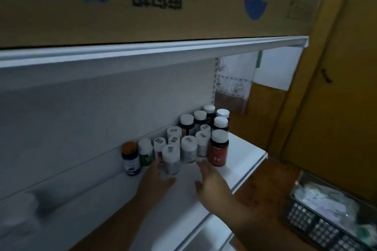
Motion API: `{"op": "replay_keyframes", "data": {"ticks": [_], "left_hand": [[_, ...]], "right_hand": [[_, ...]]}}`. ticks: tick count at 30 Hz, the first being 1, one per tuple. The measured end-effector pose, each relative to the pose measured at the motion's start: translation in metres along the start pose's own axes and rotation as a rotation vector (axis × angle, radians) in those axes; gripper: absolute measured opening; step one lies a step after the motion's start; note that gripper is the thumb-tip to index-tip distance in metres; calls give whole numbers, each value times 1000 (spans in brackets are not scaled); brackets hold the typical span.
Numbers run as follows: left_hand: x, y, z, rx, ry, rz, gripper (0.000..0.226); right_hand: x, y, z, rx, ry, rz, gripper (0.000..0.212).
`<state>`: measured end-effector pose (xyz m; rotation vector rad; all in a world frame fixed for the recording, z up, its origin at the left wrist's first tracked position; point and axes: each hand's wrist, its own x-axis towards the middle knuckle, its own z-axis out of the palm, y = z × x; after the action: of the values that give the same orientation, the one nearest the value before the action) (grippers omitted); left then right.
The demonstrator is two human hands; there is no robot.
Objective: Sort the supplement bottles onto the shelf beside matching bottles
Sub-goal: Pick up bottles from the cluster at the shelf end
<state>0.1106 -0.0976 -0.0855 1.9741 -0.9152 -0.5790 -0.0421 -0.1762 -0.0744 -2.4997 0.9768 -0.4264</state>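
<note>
While the left hand (pixel 157 179) is gripping a white bottle (pixel 171 162) at the front of the white-capped group on the shelf (pixel 240 149), the right hand (pixel 212 181) is hovering open beside it, so setting it down squarely seems next.

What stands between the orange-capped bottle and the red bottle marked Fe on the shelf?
In the head view, white-capped bottles fill that stretch: a green-labelled bottle beside the orange-capped bottle, then white bottles, one held by the left hand, up to the red bottle.
</note>
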Motion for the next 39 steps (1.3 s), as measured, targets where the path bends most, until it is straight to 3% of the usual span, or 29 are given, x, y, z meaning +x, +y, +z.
{"op": "replay_keyframes", "data": {"ticks": [2, 4, 8, 12, 16, 19, 21, 24, 30, 35, 39], "left_hand": [[13, 3, 15, -75, 85, -15, 75], [24, 3, 27, -134, 166, -40, 79], [40, -1, 38, -155, 289, -76, 67], [30, 5, 25, -285, 229, -105, 26], [5, 2, 4, -609, 169, -228, 24], [-11, -1, -9, -805, 191, -276, 27], [-24, 0, -16, -885, 189, -257, 27], [-41, 3, -25, -955, 181, -199, 35], [-83, 0, -52, -924, 297, -176, 39], [-131, -26, -85, -774, 409, -232, 48], [-174, -56, -122, -753, 544, -278, 47]], "right_hand": [[35, 10, -8, -72, 50, -148, 60], [66, 10, -28, -174, -39, -212, 63], [112, 8, -43, -413, -119, -383, 43], [134, 6, -41, -565, -243, -455, 41], [143, 9, -44, -531, -280, -531, 58], [138, 6, -53, -325, -269, -576, 53], [134, -2, -61, 42, -282, -495, 42], [129, -17, -62, 612, -456, -312, 24], [115, -55, -24, 761, -567, -271, 26], [92, -115, 16, 770, -636, -360, 21], [72, -172, 56, 699, -570, -466, 20]]}}
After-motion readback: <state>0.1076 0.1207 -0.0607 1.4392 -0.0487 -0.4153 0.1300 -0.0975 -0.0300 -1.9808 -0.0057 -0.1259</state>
